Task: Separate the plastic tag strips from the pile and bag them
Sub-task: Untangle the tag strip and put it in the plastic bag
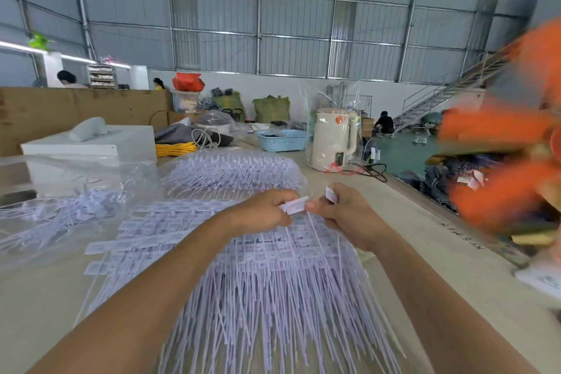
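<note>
Left hand (267,206) pinching tag strip (294,206) | right hand (349,215) pinching another tag head, above pile (258,267) on table (409,222) | likely light, springy, snagging; gripping flat heads seems best

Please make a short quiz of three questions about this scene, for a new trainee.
1. True or false: both hands grip tag heads above the pile.
2. What stands right of the basket? A) kettle B) fan C) bucket
3. Fill in: the full bag of strips lies ___ the hands.

Key:
1. True: the left hand and the right hand each pinch a tag.
2. A, the kettle.
3. Beyond.
</note>
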{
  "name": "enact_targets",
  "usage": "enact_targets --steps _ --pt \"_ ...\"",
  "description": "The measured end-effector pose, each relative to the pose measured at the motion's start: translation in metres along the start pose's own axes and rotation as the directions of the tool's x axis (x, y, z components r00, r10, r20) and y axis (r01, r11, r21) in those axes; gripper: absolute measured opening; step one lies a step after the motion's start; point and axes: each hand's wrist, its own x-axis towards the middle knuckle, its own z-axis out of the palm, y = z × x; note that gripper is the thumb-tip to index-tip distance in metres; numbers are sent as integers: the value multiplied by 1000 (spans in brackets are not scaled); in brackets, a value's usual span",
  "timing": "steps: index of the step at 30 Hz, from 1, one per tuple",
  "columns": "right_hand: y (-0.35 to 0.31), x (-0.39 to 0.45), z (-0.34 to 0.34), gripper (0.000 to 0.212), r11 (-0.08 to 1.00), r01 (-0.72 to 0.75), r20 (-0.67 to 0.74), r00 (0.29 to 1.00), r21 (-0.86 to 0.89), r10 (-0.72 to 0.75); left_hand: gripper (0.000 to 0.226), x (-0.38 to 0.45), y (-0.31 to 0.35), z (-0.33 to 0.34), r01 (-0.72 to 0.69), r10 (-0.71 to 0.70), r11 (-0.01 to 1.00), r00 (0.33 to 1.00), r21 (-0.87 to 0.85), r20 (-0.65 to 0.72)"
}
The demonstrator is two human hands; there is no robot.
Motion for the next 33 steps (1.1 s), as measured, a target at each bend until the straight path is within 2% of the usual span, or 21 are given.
enact_targets --steps 3,6,9,12,15,18,20,23,26,28,30,31,33 --pt "-1 1 7 28 1000 -17 81 997 24 15 23 -1 -3 -1 -2 2 998 1000 56 1" --pt "-1 0 18 32 992 -12 126 992 -123 27 25 -2 -5 -1 -49 49 998 999 29 -15" --pt "-2 -1 21 30 989 42 124 992 -145 -24 33 -3 -9 -7 -18 20 1000 997 19 -68" --pt "-5 -1 17 31 993 63 92 994 -100 -53 13 -6 -11 -11 17 -12 997 997 73 -76" --pt "-7 -3 17 23 995 38 150 988 -93 -24 35 -8 -13 -11 34 -33 999 996 8 -79" --pt "-9 -5 18 22 986 60 207 978 -156 -27 39 -9 -14 -9 58 -62 998 991 -36 -119" --pt "-10 -6 21 12 944 169 189 975 -283 -117 39 -8 -16 -10 65 -78 993 989 -102 -126" --pt "-6 -7 28 8 823 334 113 941 -459 -319 44 -7 -16 -13 65 -87 982 989 -177 -120" --pt "1 -10 29 7 650 508 143 836 -564 -530 52 -6 -16 -11 101 -119 973 990 -206 -76" --pt "3 -10 30 9 584 565 173 789 -582 -590 52 -6 -17 -9 117 -139 967 987 -226 -84" --pt "6 -8 30 12 562 548 158 788 -620 -595 48 -6 -16 -8 117 -144 961 985 -250 -94" --pt "8 -6 29 12 570 496 119 813 -655 -570 48 -6 -15 -9 115 -139 961 987 -250 -81" --pt "12 -2 19 10 677 279 -64 898 -681 -434 50 -8 -12 -9 112 -123 966 992 -232 -34"
